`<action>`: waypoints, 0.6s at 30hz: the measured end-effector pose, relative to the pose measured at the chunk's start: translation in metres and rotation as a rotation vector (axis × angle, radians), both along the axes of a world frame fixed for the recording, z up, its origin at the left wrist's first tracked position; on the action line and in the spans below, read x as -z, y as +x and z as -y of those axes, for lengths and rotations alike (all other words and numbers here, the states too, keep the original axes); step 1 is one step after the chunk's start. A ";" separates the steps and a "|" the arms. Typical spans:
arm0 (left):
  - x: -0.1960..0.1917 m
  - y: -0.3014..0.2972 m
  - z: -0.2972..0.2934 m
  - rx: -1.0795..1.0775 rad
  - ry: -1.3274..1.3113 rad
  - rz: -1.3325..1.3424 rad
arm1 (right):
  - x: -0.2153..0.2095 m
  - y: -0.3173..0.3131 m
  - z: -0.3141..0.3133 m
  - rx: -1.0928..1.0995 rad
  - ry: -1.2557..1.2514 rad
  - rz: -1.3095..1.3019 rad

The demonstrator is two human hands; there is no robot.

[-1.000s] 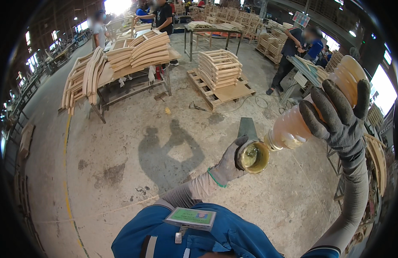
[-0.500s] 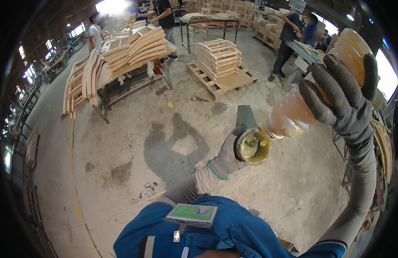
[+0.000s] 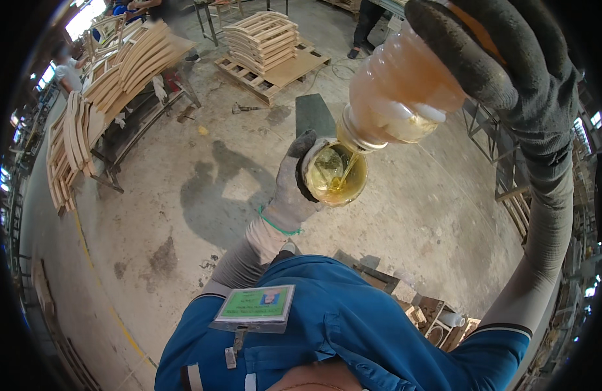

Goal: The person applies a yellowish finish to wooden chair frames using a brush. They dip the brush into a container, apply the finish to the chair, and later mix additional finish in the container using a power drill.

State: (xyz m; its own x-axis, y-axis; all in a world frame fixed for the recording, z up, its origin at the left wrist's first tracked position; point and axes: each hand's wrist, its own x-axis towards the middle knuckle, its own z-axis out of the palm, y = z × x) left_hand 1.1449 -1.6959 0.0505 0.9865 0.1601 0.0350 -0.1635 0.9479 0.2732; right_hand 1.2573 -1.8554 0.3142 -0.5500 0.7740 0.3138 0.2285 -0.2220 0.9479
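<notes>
The amber bottle (image 3: 405, 98), clamped in the right hand (image 3: 509, 72), now tilts steeper at one o'clock; the left hand (image 3: 289, 189) grips the small cup (image 3: 335, 174) of yellow liquid.

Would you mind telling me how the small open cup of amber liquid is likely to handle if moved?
The cup is open-topped and holds liquid, so tilting would probably spill it. Its rim looks wet and crusted, likely slippery or sticky. The left hand wraps it single-handed, suggesting it is light.

A clear plastic bottle of amber liquid (image 3: 402, 98) was tipped mouth-down, a thin stream falling into a small round yellow-stained cup (image 3: 333, 174) just beneath it.
</notes>
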 end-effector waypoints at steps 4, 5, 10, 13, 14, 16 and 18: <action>-0.016 -0.005 0.004 0.029 0.097 0.044 | 0.006 -0.002 -0.001 -0.009 -0.006 -0.003; -0.017 -0.005 0.005 0.013 0.120 0.050 | 0.003 0.003 0.001 -0.009 -0.003 -0.009; -0.002 -0.005 0.000 0.017 0.077 -0.012 | 0.004 -0.001 0.002 -0.025 0.003 -0.009; 0.007 -0.001 0.002 0.062 0.035 -0.013 | 0.004 -0.002 0.009 -0.001 0.002 0.004; 0.006 0.000 0.002 0.063 0.040 -0.007 | 0.004 0.000 0.009 0.005 -0.001 0.009; 0.003 0.002 0.002 0.078 0.070 0.026 | 0.005 0.000 0.010 0.020 -0.010 0.014; 0.002 -0.004 -0.004 0.028 0.091 0.009 | 0.010 0.006 0.003 -0.036 0.007 -0.003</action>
State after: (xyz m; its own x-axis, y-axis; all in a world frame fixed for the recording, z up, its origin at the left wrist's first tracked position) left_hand 1.1408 -1.6921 0.0489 0.9900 0.1286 0.0574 -0.1407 0.9233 0.3574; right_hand 1.2636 -1.8583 0.3045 -0.5770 0.7513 0.3203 0.2389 -0.2197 0.9459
